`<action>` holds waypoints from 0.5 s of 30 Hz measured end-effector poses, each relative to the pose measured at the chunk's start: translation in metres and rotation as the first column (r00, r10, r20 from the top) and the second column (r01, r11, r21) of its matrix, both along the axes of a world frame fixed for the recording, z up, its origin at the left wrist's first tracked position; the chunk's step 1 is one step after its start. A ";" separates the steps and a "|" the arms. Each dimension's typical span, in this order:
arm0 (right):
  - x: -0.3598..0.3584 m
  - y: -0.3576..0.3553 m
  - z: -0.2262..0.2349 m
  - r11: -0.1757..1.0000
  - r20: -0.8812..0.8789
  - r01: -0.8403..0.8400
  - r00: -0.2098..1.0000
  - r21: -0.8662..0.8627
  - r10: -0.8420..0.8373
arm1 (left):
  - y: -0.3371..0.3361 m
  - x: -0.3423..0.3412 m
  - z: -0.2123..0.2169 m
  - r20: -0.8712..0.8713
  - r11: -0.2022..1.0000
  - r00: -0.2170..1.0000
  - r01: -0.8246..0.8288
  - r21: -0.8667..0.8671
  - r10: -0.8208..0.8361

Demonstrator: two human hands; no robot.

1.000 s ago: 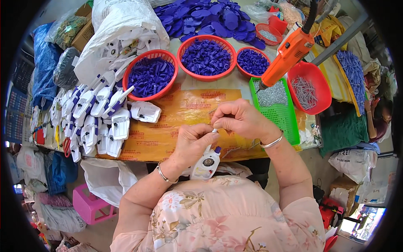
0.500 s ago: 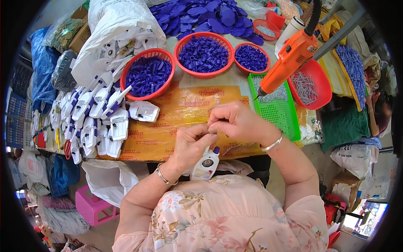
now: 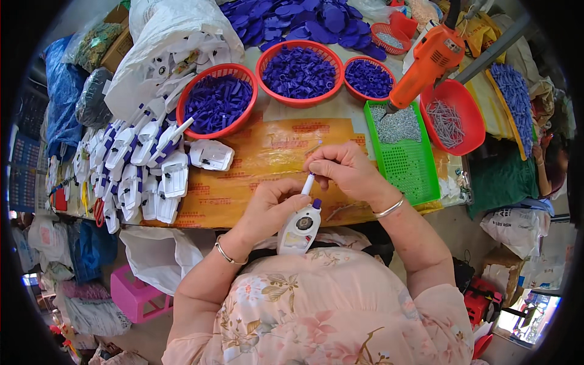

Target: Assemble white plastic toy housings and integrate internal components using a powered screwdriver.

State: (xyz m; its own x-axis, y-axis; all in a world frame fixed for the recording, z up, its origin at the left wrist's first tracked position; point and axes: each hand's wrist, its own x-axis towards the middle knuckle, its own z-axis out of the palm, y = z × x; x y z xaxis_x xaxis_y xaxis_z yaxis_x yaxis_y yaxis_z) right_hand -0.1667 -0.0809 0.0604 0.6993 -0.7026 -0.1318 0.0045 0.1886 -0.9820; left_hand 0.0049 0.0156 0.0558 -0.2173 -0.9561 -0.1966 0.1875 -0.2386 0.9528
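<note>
Near my chest, my left hand (image 3: 271, 207) is closed around a white plastic housing (image 3: 300, 230) with a dark round part in its face, a purple nub on its upper edge and a slim white stem pointing away from me. At the stem's tip, the fingers of my right hand (image 3: 348, 174) are pinched together. A small bit of dark purple shows by those fingertips; what exactly they hold is mostly hidden. Many similar white housings with purple parts (image 3: 131, 158) lie heaped on the left of the table, and one white open shell (image 3: 211, 156) sits nearest my hands.
Red baskets of purple parts (image 3: 219, 103) stand along the back. To the right are a green tray (image 3: 406, 173) of small metal pieces and a red bowl (image 3: 471, 131) of long metal pins. An orange electric screwdriver (image 3: 429, 64) hangs above the tray. A white sack (image 3: 176, 39) spills housings.
Both hands have shifted slightly. The left hand and housing are a little further left, and the stem now shows between my hands. The hanging screwdriver has swung slightly right.
</note>
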 end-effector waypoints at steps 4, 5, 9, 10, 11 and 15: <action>0.000 -0.003 0.001 1.000 0.001 -0.005 1.000 0.012 0.005 | 0.001 0.001 -0.005 0.117 0.998 0.993 0.016 -0.053 -0.010; 0.000 -0.003 -0.001 1.000 0.012 -0.013 1.000 0.004 0.013 | 0.001 0.001 -0.005 0.116 0.999 0.993 0.017 -0.052 -0.011; -0.002 -0.005 0.003 0.998 0.018 -0.065 0.998 -0.011 0.065 | 0.003 0.002 -0.006 0.123 0.996 0.992 -0.012 -0.088 0.023; -0.002 -0.006 0.005 0.998 0.017 -0.063 0.998 -0.009 0.064 | 0.003 0.002 -0.007 0.106 0.997 0.994 -0.019 -0.080 0.028; -0.001 -0.006 0.007 0.992 -0.050 -0.064 0.997 -0.111 0.059 | 0.004 0.001 -0.007 0.105 0.997 0.994 -0.018 -0.079 0.026; 0.004 -0.002 -0.007 0.910 -0.013 -0.034 0.999 -0.413 0.031 | 0.009 -0.003 -0.010 0.126 0.987 0.986 -0.088 -0.135 0.105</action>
